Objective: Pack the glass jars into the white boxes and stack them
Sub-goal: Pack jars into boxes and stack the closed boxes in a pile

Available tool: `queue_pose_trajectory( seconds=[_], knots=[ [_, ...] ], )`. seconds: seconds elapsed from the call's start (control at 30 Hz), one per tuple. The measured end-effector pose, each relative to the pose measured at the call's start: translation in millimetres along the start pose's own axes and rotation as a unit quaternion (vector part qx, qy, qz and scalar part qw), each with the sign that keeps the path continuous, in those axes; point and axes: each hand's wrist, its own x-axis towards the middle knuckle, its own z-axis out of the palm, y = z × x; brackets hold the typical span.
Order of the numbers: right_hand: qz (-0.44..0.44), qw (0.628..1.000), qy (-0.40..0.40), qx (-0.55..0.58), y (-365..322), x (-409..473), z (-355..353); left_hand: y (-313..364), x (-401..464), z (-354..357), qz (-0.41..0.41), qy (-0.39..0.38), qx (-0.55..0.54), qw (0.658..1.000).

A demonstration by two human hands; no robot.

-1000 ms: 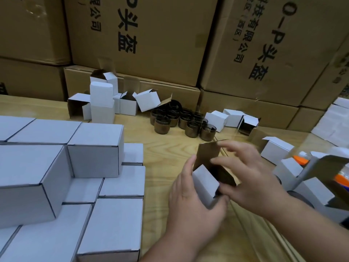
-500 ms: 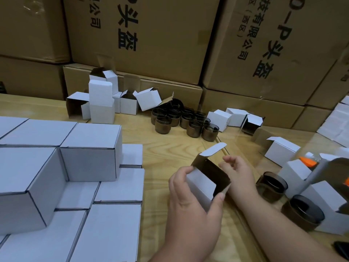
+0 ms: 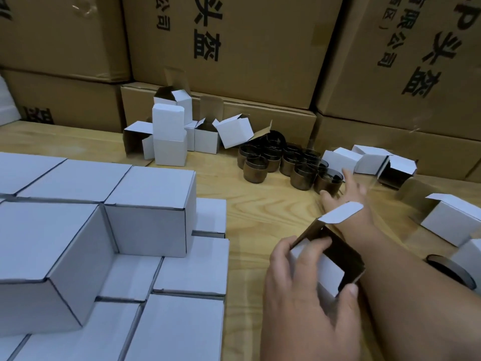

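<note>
Amber glass jars (image 3: pixel 289 165) stand clustered upright at the table's (image 3: pixel 260 217) far side, ahead of both hands. Right hand (image 3: pixel 346 190), fingers spread and empty, is just beside the nearest jar (image 3: pixel 328 181), clearly the closer hand. Left hand (image 3: pixel 309 287) grips an open white box (image 3: pixel 328 261), mouth tilted up and to the right, near the stacked boxes (image 3: pixel 104 243).

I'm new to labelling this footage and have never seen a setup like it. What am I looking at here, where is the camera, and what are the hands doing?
There is no machine: a person wears a camera on the head, looking down at their own bare hands. The left hand holds an open white box, flap up. The right hand stretches towards a cluster of dark glass jars on the wooden table. On the left are stacked closed boxes; more open boxes lie behind, before big brown cartons.
</note>
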Motion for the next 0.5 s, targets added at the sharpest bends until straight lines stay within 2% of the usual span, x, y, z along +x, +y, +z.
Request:
queue_pose_trajectory(
  seconds=[0.17,0.3,0.5],
  knots=[
    [-0.008,0.998,-0.029,-0.063,0.9,13.8,10.0,1.0,0.0,1.2,-0.002,0.017,0.013,1.000],
    [-0.017,0.999,0.002,-0.040,0.6,0.2,4.4,-2.2,-2.4,2.4,0.014,0.025,0.011,1.000],
    [-0.033,0.999,-0.032,0.023,1.7,-39.1,-8.3,-4.6,-2.2,-0.4,0.021,-0.003,-0.013,1.000]
  ],
)
